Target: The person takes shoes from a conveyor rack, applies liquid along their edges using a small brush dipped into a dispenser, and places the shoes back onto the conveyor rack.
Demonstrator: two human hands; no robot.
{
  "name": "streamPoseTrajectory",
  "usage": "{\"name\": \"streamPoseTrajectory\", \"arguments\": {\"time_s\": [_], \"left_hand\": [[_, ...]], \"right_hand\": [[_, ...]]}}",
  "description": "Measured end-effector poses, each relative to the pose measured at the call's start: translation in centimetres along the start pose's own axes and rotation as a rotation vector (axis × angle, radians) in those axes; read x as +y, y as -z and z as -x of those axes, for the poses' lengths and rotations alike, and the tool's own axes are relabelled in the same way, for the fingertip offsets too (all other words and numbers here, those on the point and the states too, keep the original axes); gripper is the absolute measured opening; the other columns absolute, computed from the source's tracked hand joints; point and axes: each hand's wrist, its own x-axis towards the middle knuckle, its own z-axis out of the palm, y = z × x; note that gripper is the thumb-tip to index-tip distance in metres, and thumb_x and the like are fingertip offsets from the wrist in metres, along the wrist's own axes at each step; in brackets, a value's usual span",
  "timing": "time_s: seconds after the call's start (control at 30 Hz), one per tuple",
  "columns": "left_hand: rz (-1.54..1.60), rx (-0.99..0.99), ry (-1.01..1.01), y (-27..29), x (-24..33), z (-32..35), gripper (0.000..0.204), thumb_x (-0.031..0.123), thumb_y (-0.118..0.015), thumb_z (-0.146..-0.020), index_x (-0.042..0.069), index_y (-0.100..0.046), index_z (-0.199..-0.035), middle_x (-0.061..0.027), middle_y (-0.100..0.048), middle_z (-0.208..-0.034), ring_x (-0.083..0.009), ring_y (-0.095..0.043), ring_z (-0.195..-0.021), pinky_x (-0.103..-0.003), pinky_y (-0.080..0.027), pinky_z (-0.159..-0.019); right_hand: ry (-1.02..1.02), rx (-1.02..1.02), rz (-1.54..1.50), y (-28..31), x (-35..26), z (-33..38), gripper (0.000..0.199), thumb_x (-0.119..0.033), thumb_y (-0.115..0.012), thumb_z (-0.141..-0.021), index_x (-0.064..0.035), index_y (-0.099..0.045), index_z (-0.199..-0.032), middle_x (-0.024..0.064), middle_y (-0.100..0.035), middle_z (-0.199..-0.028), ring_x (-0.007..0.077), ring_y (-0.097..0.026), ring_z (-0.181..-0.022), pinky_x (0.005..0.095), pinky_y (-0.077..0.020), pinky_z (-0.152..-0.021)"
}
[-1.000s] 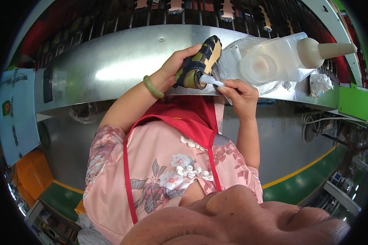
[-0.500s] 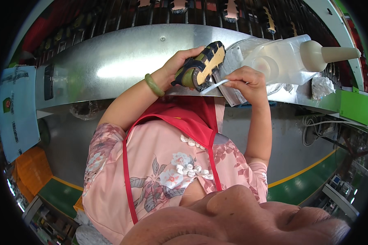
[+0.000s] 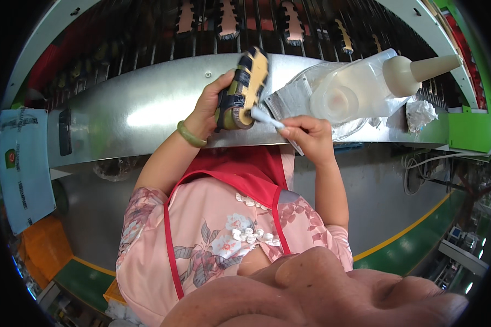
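My left hand (image 3: pixel 208 104), a green bangle at its wrist, is closed round a sandal on a shoe last (image 3: pixel 255 80), over the front edge of the metal counter. Its tan underside faces right, with dark straps wrapped over the edges and an olive-coloured end pointing down. In my right hand (image 3: pixel 311 137) is a small white brush (image 3: pixel 267 118), pinched between thumb and fingers. The brush's head is blurred and meets or nearly meets the lower end of the sandal's underside. My left fingers are partly hidden behind the sandal.
A translucent squeeze bottle (image 3: pixel 360 87) with a long nozzle lies on the metal counter (image 3: pixel 153 103), near a flat metal piece (image 3: pixel 289 101) and crumpled white wrapping (image 3: pixel 421 115). Beyond, more lasted sandals (image 3: pixel 228 22) rest on a rack of rods. A blue box (image 3: pixel 27 163) stands at far left.
Both hands have shifted left and slightly down, with the sandal turned more upright. The brush has moved from beside the sandal's lower tip onto or close against its underside.
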Motion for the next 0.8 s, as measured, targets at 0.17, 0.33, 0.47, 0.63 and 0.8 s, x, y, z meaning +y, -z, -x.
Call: {"name": "streamPoseTrajectory", "arguments": {"time_s": [0.17, 0.33, 0.47, 0.63, 0.8], "left_hand": [[-0.417, -0.282, -0.197, -2.6, 2.6, 1.1, 0.072, 0.015, -0.078, -0.067, 0.005, -0.043, -0.129, -0.0129, -0.055, -0.120, -0.0276, -0.055, -0.111, -0.041, -0.045, -0.095], [-1.279, -0.212, -1.016, -3.6, 1.8, 0.5, 0.048, 0.006, -0.075, -0.068, 0.005, -0.058, -0.112, -0.0140, -0.058, -0.118, -0.0264, -0.056, -0.112, -0.033, -0.046, -0.093], [-1.667, -0.156, -1.332, -3.5, 1.5, 0.4, 0.051, 0.006, -0.075, -0.065, 0.006, -0.057, -0.112, -0.0178, -0.057, -0.121, -0.0337, -0.058, -0.109, -0.036, -0.052, -0.086], [-1.759, -0.126, -1.456, -3.7, 1.7, 0.2, 0.051, 0.006, -0.075, -0.063, 0.007, -0.056, -0.110, -0.0173, -0.057, -0.120, -0.0344, -0.057, -0.109, -0.037, -0.052, -0.085], [-1.753, -0.070, -1.490, -3.5, 1.8, 0.0, 0.052, 0.007, -0.076, -0.062, 0.007, -0.056, -0.109, -0.0165, -0.057, -0.120, -0.0345, -0.057, -0.110, -0.037, -0.053, -0.085]], "right_hand": [[-0.004, 0.024, -0.296, 1.3, -2.4, -0.4, 0.013, -0.006, -0.068, -0.080, 0.0017, -0.068, -0.091, 0.0039, -0.065, -0.073, 0.0051, -0.056, -0.063, 0.0178, -0.0417, -0.052], [0.020, 0.119, -0.306, 1.0, -2.8, -1.3, 0.015, -0.009, -0.067, -0.083, 0.0011, -0.067, -0.094, 0.0037, -0.065, -0.072, 0.0037, -0.056, -0.061, 0.0160, -0.0372, -0.047], [0.005, 0.142, -0.265, 0.5, -2.3, -1.4, 0.015, -0.009, -0.067, -0.083, 0.0016, -0.067, -0.094, 0.0036, -0.065, -0.072, 0.0045, -0.057, -0.062, 0.0164, -0.0375, -0.047], [-0.008, 0.222, -0.209, 0.5, -2.4, -1.7, 0.015, -0.008, -0.069, -0.081, 0.0021, -0.067, -0.092, 0.0041, -0.065, -0.073, 0.0058, -0.058, -0.065, 0.0169, -0.0399, -0.051], [0.036, 0.225, -0.088, 0.7, -1.4, -0.8, 0.014, -0.004, -0.070, -0.079, 0.0024, -0.068, -0.091, 0.0033, -0.065, -0.074, 0.0063, -0.058, -0.068, 0.0187, -0.0441, -0.059]]}}
